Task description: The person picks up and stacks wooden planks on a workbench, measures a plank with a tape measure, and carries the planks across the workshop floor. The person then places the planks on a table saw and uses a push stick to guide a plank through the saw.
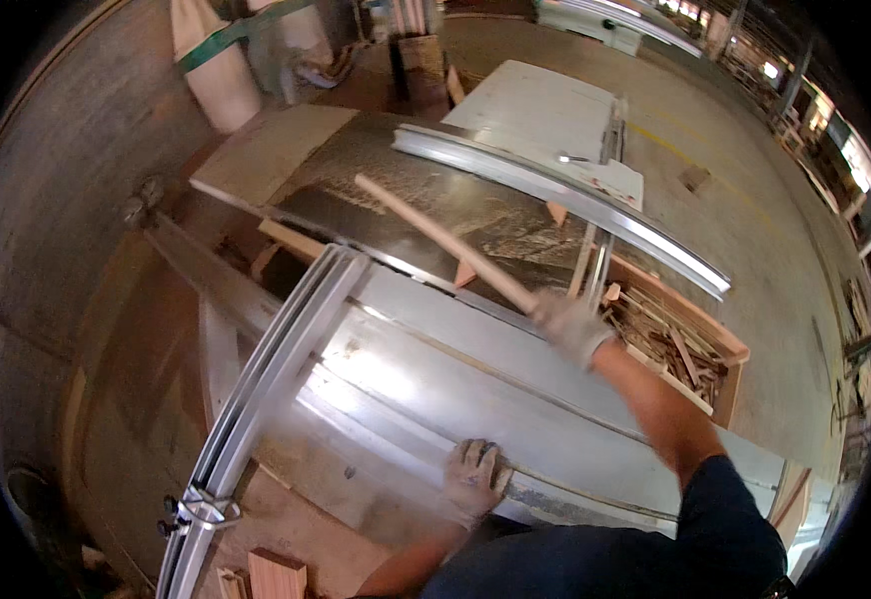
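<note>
My right hand (570, 324), in a pale work glove, is closed around the near end of a long wooden stick (445, 240). The stick reaches up and left over a dark, sawdust-strewn saw table (356, 185). My left hand (472, 479), also gloved, rests on the near part of a silvery sliding table (426, 389), fingers pointing away from me and somewhat bent. Nothing shows in its grasp. Small reddish wood wedges lie near the stick, one wedge (465, 273) by the saw table's near edge and another wedge (556, 213) beside a long aluminium fence (555, 190).
An open wooden box (685, 344) of offcuts stands right of my right hand. An aluminium rail (276, 369) crosses the sliding table's left side. A white panel (540, 110) lies beyond the fence. Reddish boards (278, 576) are at lower left, dust bags (218, 80) at back left.
</note>
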Available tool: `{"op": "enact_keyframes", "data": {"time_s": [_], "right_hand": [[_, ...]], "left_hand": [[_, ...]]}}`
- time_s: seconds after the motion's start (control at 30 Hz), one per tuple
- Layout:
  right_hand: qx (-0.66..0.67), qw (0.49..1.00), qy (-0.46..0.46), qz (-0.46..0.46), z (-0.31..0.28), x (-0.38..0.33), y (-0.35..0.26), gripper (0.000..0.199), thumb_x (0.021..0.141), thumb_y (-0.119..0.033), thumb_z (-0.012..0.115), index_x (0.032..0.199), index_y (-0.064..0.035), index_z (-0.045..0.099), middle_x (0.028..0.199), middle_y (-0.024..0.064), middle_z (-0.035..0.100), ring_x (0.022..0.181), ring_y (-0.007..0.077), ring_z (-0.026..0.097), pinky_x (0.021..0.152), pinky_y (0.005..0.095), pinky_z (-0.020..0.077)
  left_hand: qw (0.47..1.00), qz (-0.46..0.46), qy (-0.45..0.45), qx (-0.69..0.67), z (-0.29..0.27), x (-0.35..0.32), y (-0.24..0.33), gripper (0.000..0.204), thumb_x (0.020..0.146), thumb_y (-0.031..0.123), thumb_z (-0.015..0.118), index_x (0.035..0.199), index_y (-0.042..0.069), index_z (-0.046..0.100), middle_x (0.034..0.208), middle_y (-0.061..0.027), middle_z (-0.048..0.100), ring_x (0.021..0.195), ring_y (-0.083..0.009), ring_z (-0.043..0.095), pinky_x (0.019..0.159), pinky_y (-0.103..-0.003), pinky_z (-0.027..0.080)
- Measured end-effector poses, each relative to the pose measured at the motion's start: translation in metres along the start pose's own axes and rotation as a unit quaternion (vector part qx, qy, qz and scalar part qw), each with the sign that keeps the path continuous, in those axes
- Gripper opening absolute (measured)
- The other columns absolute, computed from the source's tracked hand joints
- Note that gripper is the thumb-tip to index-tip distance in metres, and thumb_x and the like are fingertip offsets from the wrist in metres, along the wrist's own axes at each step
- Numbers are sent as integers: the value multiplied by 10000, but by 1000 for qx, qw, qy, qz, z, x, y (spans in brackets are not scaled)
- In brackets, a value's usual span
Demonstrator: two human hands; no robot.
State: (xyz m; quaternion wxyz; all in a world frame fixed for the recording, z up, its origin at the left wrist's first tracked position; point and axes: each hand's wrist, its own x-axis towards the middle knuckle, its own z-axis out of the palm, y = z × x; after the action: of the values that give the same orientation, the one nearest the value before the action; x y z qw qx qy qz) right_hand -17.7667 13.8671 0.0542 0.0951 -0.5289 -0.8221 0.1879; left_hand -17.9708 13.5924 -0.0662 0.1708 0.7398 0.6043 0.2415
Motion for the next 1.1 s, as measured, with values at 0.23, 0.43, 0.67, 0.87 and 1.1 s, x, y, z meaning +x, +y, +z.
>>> {"op": "enact_keyframes", "data": {"time_s": [0.23,0.43,0.67,0.87,1.1], "right_hand": [[34,993,-61,98,142,-58,-68,354,1043,-305,517,1269,-90,685,1075,143,769,921,336,749,818,455,596],[-8,978,-35,204,179,-10,2,402,1081,-320,438,1293,-83,685,1129,169,771,979,373,755,872,534,588],[19,954,98,282,121,-143,64,284,1077,-269,488,1202,-100,678,956,234,725,861,456,694,811,547,563],[1,891,279,359,123,-351,134,250,1053,-225,545,1276,-165,642,1113,137,752,739,415,713,714,537,588],[-204,941,69,263,62,-541,153,369,1030,-292,624,1377,-169,610,1045,90,753,772,331,719,633,543,557]], "left_hand": [[1000,8,5,-11,-4,1,6,525,820,332,811,1262,81,680,1323,-199,596,1298,-457,527,1100,-610,403],[999,23,-25,-16,-7,8,19,526,824,317,810,1260,58,670,1325,-218,592,1284,-468,535,1079,-637,393],[999,22,-34,4,-17,8,18,539,842,311,789,1286,52,628,1278,-244,615,1248,-464,545,1077,-632,391],[999,41,-26,7,-4,5,17,499,849,292,771,1270,61,637,1269,-232,607,1248,-462,543,1073,-624,398],[996,84,10,27,-8,13,29,494,859,317,763,1271,81,627,1261,-210,593,1236,-436,547,1069,-625,405]]}}
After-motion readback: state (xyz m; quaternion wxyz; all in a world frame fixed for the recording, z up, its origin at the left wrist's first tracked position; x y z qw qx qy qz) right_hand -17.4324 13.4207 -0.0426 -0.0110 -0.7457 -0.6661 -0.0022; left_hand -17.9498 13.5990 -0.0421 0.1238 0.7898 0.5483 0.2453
